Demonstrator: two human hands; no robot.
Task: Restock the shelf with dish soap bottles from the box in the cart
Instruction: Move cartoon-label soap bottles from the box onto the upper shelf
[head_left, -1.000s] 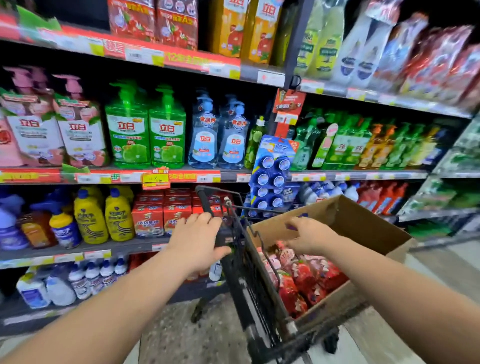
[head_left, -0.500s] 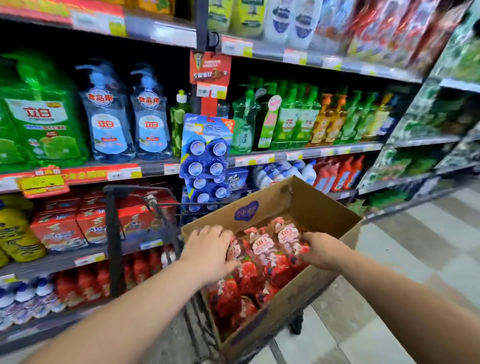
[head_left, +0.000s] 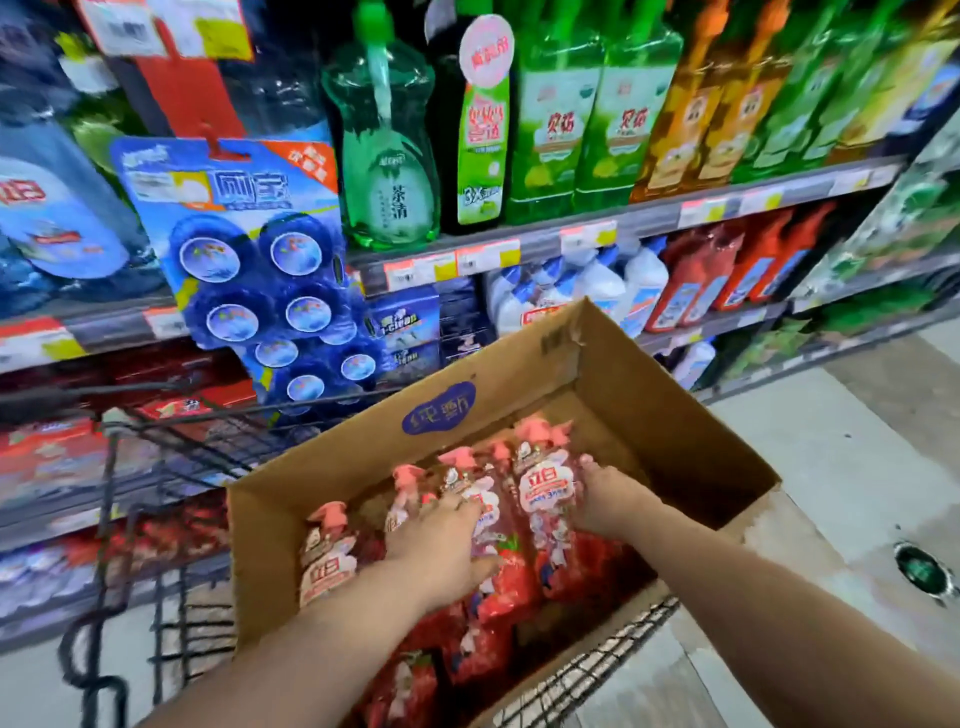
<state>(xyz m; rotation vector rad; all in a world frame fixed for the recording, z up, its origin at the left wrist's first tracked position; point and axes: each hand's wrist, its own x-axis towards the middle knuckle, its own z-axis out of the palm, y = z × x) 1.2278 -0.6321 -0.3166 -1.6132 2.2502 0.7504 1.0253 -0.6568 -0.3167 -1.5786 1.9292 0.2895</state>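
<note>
A brown cardboard box (head_left: 680, 415) sits in the black wire cart (head_left: 171, 447). Inside lie several red dish soap bottles with pink pump tops. My left hand (head_left: 441, 543) lies over one dish soap bottle (head_left: 488, 525) in the middle, fingers and thumb curled round it. My right hand (head_left: 610, 499) grips the right side of the neighbouring dish soap bottle (head_left: 545, 488), which has a white and red label. Another bottle (head_left: 327, 561) lies at the box's left side. The box's far right part holds nothing.
Shelves (head_left: 571, 236) ahead carry green and orange bottles above, white and red bottles below. A blue hanging pack (head_left: 249, 260) dangles in front of the shelf post, just beyond the cart. Tiled floor (head_left: 831, 467) lies to the right, with a green round fitting (head_left: 924, 571).
My view has moved closer and down onto the box. My left hand left the cart handle and went into the box; both hands now hold bottles.
</note>
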